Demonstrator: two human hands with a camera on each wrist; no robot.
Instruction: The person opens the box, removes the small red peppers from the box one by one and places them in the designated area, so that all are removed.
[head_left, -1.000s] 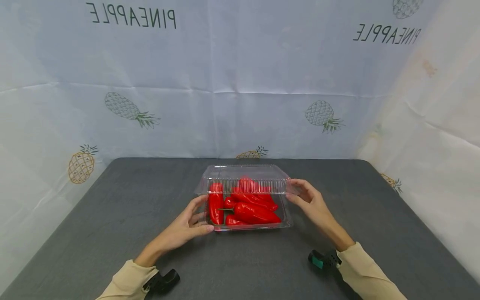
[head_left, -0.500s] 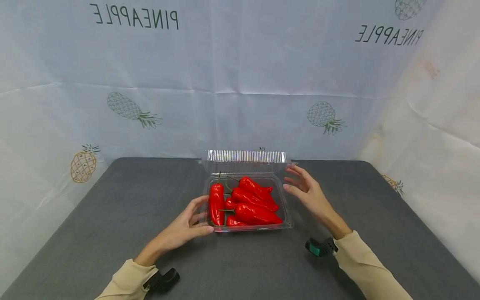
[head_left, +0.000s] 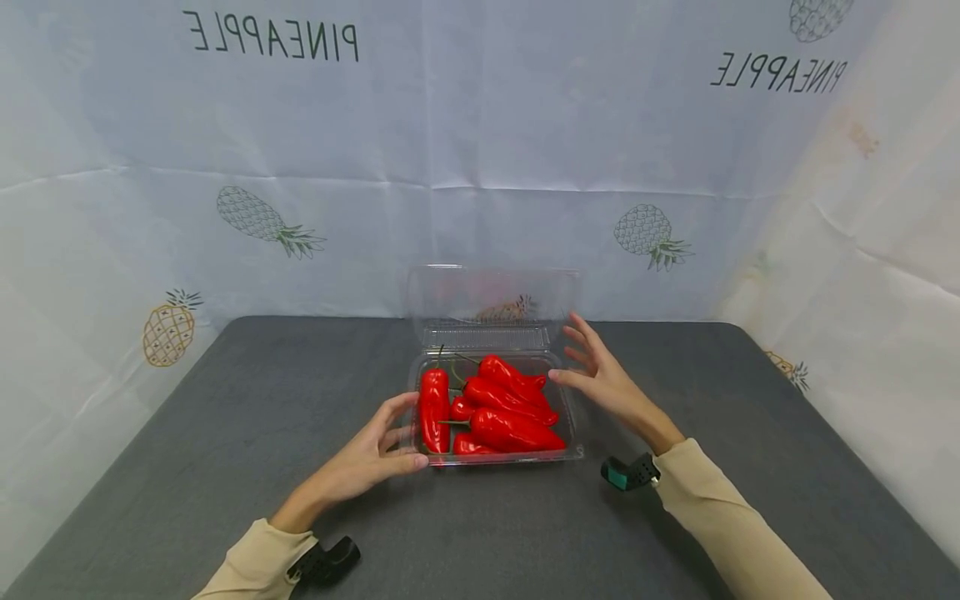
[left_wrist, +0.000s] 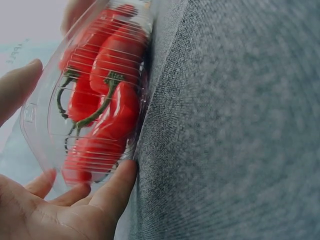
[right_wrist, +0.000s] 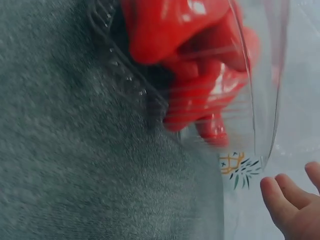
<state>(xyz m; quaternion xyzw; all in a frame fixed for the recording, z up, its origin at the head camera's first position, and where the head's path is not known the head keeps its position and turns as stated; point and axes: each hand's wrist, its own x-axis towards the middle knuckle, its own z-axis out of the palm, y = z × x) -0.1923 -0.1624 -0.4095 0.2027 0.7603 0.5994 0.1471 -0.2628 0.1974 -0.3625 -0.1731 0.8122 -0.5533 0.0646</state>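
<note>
My left hand [head_left: 362,457] grips this clear plastic clamshell box [head_left: 517,457], right hand [head_left: 613,385] free; probably light, flimsy, slick, so I'd cup the base.

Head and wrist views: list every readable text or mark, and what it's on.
"PINEAPPLE", mirrored: upper left of the white cloth, head view.
"PINEAPPLE", mirrored: upper right of the same cloth, head view.
Small lettering on the cloth, left wrist view: too small and blurred to read reliably.
Faint mark on the clear container, left wrist view: illegible.
</note>
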